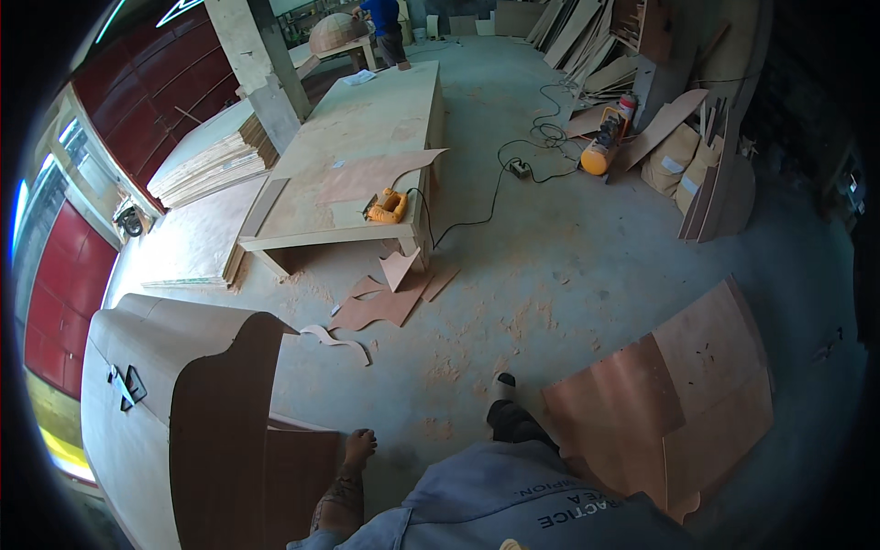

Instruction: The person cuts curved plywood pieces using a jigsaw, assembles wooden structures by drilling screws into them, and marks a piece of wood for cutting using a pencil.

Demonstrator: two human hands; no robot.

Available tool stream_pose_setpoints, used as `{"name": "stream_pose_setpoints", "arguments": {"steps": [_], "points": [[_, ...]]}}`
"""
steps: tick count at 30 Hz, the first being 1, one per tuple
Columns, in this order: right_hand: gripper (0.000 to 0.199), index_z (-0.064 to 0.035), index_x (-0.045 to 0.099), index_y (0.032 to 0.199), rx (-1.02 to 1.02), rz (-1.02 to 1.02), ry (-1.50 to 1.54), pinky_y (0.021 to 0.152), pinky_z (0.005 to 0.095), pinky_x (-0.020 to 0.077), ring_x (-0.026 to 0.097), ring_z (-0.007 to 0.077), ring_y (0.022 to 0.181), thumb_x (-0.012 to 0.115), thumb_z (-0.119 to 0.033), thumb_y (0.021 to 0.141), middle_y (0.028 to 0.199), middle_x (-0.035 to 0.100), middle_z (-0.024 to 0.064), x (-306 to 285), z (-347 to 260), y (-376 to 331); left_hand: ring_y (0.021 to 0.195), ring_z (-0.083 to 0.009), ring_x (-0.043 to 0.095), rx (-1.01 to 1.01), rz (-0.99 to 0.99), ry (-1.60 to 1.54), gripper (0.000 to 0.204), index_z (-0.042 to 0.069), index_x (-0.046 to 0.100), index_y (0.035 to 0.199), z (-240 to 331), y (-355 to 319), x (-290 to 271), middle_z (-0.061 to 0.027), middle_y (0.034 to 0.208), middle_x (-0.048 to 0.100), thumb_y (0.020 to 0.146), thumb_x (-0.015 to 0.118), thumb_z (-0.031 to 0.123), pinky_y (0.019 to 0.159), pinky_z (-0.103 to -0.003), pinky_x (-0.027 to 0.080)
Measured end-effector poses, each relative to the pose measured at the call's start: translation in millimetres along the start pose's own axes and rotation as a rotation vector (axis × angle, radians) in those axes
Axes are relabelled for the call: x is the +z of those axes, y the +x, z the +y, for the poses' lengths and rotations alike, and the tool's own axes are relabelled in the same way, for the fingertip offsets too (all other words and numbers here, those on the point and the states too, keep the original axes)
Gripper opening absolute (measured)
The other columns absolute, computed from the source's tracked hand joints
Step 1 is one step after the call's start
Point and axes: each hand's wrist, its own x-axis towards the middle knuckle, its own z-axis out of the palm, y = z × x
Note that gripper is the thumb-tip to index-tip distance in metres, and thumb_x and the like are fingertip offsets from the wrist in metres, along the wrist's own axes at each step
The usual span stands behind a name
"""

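Observation:
My left hand (360,445) hangs low, its fingers loosely curled with nothing visible in them. Beside it stands a large curved plywood shell (151,344), with a wavy cut front edge and a brown panel (301,458) at its base. A small black and silver hand tool (126,387) lies on the shell's pale outer face. My right hand is out of view. To my right, a second curved plywood piece (632,390), part reddish brown and part pale, rests on the floor, apart from my left hand.
Ahead stands a long wooden worktable (367,119) bearing a yellow jigsaw (387,206). Plywood offcuts (390,302) and sawdust lie before it. A black cord (495,203) crosses the floor towards an orange compressor (598,158). Stacked sheets (215,165) stand left; another person (385,27) is far back.

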Motion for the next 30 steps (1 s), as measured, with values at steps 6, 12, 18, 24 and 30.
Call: {"name": "stream_pose_setpoints", "arguments": {"steps": [6,12,18,24,30], "points": [[0.041,0.0017,0.075,0.103,0.266,-0.159,0.081,0.067,0.0472,0.0578,0.076,0.0294,0.080,0.068,-0.038,0.097,0.092,0.076,0.0167,-37.8,-147.8,46.3,0.093,-0.0227,0.071,-0.014,-0.119,-0.052,0.043,0.002,0.060,0.138,176.0,115.3,63.6,-0.0108,0.112,0.071,0.104,0.065,0.027,0.079,-0.040,0.058],[0.037,0.0002,0.073,0.101,0.351,0.087,0.421,0.060,0.0458,0.0539,0.071,0.0314,0.071,0.065,-0.036,0.102,0.093,0.074,0.0151,-108.4,-246.5,218.7,0.082,-0.0209,0.073,0.172,-0.323,0.395,0.040,-0.003,0.066,0.131,314.3,196.0,118.6,-0.0125,0.101,0.075,0.101,0.068,0.025,0.070,-0.035,0.059],[0.031,-0.0025,0.068,0.117,-0.164,0.364,0.715,0.069,0.0336,0.0570,0.072,0.0174,0.083,0.066,-0.031,0.106,0.092,0.073,0.0078,-223.5,-408.6,322.8,0.079,-0.0189,0.072,0.251,-0.377,0.546,0.038,-0.004,0.070,0.125,421.0,291.9,183.4,-0.0118,0.098,0.075,0.100,0.069,0.024,0.065,-0.032,0.059],[0.030,-0.0017,0.066,0.119,-0.082,0.340,0.628,0.066,0.0300,0.0527,0.069,0.0162,0.080,0.063,-0.029,0.106,0.098,0.073,0.0099,-239.5,-491.3,355.9,0.079,-0.0191,0.075,0.402,-0.395,0.576,0.037,-0.003,0.074,0.121,507.6,402.3,233.1,-0.0132,0.098,0.078,0.100,0.071,0.027,0.071,-0.033,0.060],[0.032,-0.0017,0.073,0.115,0.271,0.234,0.221,0.067,0.0341,0.0544,0.070,0.0180,0.080,0.063,-0.027,0.097,0.094,0.074,0.0122,-172.3,-437.3,301.5,0.081,-0.0163,0.070,0.492,-0.514,0.263,0.036,-0.004,0.070,0.128,662.0,530.2,335.3,-0.0085,0.096,0.074,0.103,0.065,0.020,0.072,-0.032,0.058]]}}
